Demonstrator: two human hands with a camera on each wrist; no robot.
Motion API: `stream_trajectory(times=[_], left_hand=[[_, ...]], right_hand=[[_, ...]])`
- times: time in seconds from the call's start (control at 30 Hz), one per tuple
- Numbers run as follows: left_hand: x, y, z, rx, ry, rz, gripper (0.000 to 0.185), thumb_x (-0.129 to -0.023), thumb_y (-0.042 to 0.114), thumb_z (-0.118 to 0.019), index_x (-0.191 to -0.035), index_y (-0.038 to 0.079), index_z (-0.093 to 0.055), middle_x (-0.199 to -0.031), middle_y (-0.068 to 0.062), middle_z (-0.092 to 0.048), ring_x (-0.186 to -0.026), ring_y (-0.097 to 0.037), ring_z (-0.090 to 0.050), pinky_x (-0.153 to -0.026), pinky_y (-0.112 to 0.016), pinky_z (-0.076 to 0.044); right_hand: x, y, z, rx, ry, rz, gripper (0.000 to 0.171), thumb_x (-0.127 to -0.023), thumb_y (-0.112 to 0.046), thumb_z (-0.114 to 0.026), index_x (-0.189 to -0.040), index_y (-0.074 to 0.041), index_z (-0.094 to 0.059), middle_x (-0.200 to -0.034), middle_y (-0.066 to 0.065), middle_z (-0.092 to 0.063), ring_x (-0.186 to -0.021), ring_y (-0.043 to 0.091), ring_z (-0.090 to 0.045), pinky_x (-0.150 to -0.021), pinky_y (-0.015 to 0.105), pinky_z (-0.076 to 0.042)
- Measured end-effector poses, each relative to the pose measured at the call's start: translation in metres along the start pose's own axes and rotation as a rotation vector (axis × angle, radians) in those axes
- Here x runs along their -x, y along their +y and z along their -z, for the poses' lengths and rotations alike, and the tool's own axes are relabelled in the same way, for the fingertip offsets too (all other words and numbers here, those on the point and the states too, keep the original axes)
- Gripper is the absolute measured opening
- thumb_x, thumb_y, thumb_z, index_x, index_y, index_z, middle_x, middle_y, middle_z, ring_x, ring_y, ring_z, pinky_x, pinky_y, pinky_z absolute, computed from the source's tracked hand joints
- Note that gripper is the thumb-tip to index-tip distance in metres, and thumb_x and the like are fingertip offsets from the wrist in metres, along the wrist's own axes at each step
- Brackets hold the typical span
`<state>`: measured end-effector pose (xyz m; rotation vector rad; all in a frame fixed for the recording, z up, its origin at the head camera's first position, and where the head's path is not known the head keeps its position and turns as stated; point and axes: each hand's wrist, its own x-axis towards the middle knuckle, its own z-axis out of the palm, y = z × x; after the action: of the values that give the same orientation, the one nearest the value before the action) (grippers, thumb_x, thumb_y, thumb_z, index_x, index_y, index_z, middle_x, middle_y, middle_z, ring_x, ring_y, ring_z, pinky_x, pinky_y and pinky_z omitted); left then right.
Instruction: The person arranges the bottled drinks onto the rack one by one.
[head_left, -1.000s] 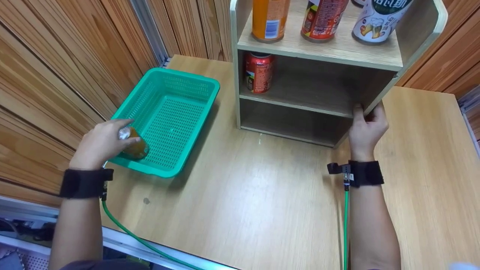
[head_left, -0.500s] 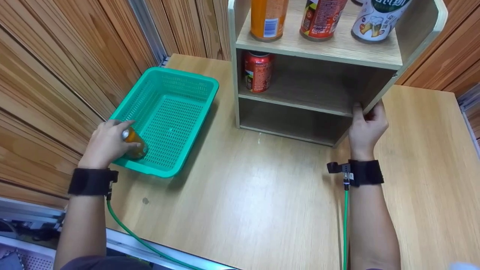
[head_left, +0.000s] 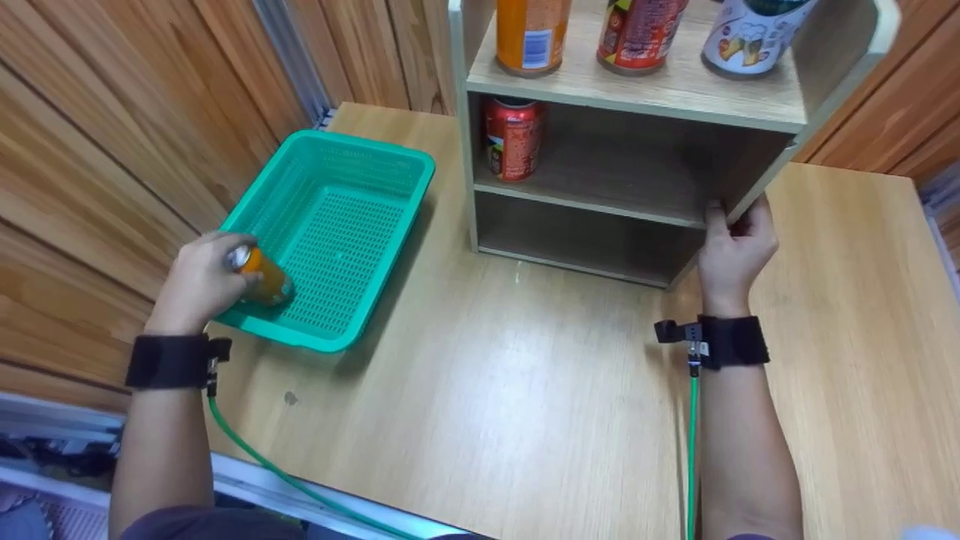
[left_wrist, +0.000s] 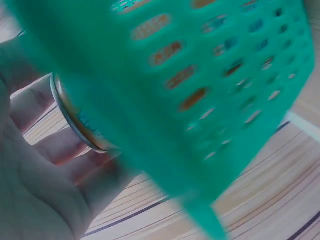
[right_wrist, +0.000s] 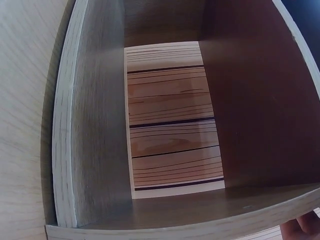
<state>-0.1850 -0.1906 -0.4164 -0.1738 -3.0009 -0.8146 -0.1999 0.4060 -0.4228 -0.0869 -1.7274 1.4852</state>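
My left hand (head_left: 196,283) holds an orange can (head_left: 270,279) by its silvery top, fingers and thumb around it. The can leans inside the near left corner of a green plastic basket (head_left: 430,166). In the left wrist view the basket's slotted wall (left_wrist: 150,115) hides most of the can, leaving its metal rim (left_wrist: 67,117) showing beside the fingers. My right hand (head_left: 735,259) grips the right side panel of a small wooden shelf (head_left: 637,112), thumb on the front and fingers behind. Only fingertips (right_wrist: 302,227) of that hand show in the right wrist view.
On the shelf's top board stand an orange can (head_left: 531,37), a red can (head_left: 641,34) and a white can (head_left: 754,37). Another red can (head_left: 514,139) is at the left of the middle compartment. Wooden walls (head_left: 97,150) border the table (head_left: 517,390).
My left hand went slightly right, then back left, and the orange can now shows more of its side and is tilted. The right hand keeps its grip; the head view shifted slightly.
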Motion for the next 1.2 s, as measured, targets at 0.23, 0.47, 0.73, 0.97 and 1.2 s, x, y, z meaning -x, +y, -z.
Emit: stream_trajectory(times=[0.23, 0.47, 0.73, 0.97, 1.2], left_hand=[[0.0, 0.038, 0.02, -0.026, 0.082, -0.071, 0.047, -0.075, 0.015, -0.072, -0.119, 0.01, -0.057, -0.125, -0.012, -0.047, -0.105, -0.034, -0.048, -0.078, -0.048, -0.047], [-0.002, 0.088, 0.027, -0.023, 0.082, -0.219, 0.04, -0.077, 0.025, -0.07, -0.114, 0.015, -0.06, -0.121, -0.003, -0.05, -0.098, -0.026, -0.051, -0.076, -0.044, -0.048], [0.001, 0.134, 0.024, -0.054, 0.149, -0.446, 0.054, -0.074, 0.023, -0.073, -0.123, 0.019, -0.053, -0.122, 0.002, -0.05, -0.101, -0.02, -0.052, -0.079, -0.039, -0.048], [0.004, 0.161, 0.017, -0.039, 0.124, -0.56, 0.059, -0.072, 0.021, -0.074, -0.126, 0.019, -0.05, -0.124, 0.001, -0.049, -0.102, -0.018, -0.052, -0.078, -0.036, -0.049], [-0.007, 0.186, -0.007, -0.023, 0.103, -0.694, 0.055, -0.071, 0.015, -0.074, -0.122, 0.016, -0.055, -0.12, 0.001, -0.052, -0.101, -0.016, -0.052, -0.078, -0.032, -0.049]], right_hand=[[0.0, 0.0, -0.001, 0.003, -0.006, -0.007, 0.035, -0.08, 0.0, -0.06, -0.113, -0.011, -0.062, -0.108, 0.008, -0.06, -0.097, 0.023, -0.056, -0.08, 0.03, -0.047], [0.0, 0.0, 0.001, 0.018, -0.023, -0.01, 0.037, -0.081, -0.001, -0.06, -0.115, -0.013, -0.06, -0.11, 0.006, -0.06, -0.099, 0.021, -0.056, -0.083, 0.031, -0.046], [-0.001, 0.0, 0.001, 0.001, -0.032, -0.002, 0.036, -0.081, 0.0, -0.06, -0.114, -0.012, -0.061, -0.109, 0.007, -0.06, -0.099, 0.022, -0.055, -0.083, 0.031, -0.046], [0.0, 0.0, 0.001, 0.011, -0.031, -0.005, 0.036, -0.081, -0.002, -0.06, -0.116, -0.013, -0.06, -0.111, 0.006, -0.06, -0.1, 0.021, -0.055, -0.084, 0.031, -0.046], [0.001, -0.002, 0.0, 0.037, -0.007, 0.005, 0.035, -0.08, -0.001, -0.06, -0.113, -0.012, -0.061, -0.107, 0.007, -0.062, -0.092, 0.022, -0.058, -0.077, 0.027, -0.048]])
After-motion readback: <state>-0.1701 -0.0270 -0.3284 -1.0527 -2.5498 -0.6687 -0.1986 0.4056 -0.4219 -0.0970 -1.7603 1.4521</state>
